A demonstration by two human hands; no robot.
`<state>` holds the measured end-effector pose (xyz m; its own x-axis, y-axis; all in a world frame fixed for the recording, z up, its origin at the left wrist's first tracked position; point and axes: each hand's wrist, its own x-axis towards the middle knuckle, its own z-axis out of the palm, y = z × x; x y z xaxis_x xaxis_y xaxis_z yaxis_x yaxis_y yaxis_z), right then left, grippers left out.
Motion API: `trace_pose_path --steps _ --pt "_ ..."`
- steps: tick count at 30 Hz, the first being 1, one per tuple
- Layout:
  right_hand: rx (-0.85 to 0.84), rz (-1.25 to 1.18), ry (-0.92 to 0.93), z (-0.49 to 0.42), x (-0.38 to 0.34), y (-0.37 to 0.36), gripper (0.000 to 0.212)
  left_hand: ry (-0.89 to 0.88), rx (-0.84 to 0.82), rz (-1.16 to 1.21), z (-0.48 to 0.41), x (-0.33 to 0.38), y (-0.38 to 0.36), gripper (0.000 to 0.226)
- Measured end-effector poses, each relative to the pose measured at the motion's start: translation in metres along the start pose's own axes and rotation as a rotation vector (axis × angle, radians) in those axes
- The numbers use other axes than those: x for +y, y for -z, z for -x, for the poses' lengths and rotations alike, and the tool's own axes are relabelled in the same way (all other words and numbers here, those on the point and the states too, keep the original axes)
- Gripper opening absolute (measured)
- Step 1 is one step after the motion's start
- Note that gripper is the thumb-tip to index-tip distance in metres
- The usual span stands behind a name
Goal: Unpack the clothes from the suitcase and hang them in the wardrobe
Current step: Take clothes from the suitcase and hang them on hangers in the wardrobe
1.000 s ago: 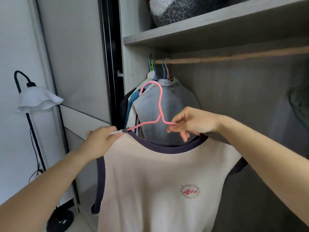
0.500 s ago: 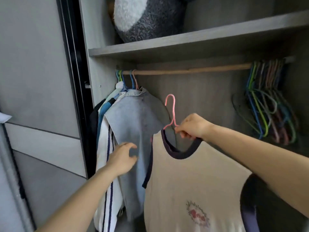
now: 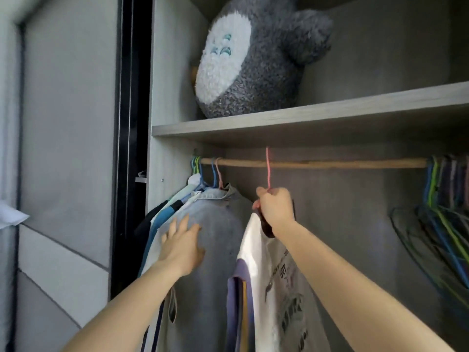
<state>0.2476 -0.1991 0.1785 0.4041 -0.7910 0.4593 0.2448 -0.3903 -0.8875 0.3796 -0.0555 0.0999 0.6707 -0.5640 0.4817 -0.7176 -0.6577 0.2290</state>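
Note:
My right hand [image 3: 275,208] grips the neck of a pink wire hanger [image 3: 267,168], whose hook reaches up across the wooden rod [image 3: 317,163]. A cream T-shirt with dark purple trim [image 3: 266,280] hangs from it, turned edge-on. My left hand [image 3: 181,246] lies open and flat against a grey-blue denim garment [image 3: 215,250] hanging at the rod's left end. Several other clothes [image 3: 162,214] hang behind that garment, close to the wardrobe's left wall.
A bunch of empty coloured hangers [image 3: 441,199] hangs at the rod's right end. A grey and white plush toy [image 3: 253,59] sits on the shelf [image 3: 304,118] above the rod. The black door frame [image 3: 132,123] stands at the left.
My right hand has lifted the hanger and T-shirt up to the rod. My left hand moved up onto the denim garment. The view tilted upward.

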Motion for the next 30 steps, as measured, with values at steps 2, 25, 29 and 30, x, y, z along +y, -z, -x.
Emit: trace_pose_path --steps 2,25,29,30 --pt "-0.022 -0.036 -0.004 -0.023 0.005 -0.016 0.027 0.078 0.028 0.053 -0.022 -0.007 0.000 0.065" --pt "-0.368 0.038 -0.150 -0.108 0.070 -0.145 0.020 0.039 0.153 0.643 -0.077 -0.074 -0.040 0.047" --pt "-0.374 0.368 0.047 -0.106 0.080 -0.139 0.035 0.123 0.109 0.808 -0.059 -0.085 -0.042 0.066" --pt "-0.342 0.406 0.071 -0.099 0.081 -0.137 0.040 0.162 0.111 0.810 -0.048 -0.086 -0.041 0.061"
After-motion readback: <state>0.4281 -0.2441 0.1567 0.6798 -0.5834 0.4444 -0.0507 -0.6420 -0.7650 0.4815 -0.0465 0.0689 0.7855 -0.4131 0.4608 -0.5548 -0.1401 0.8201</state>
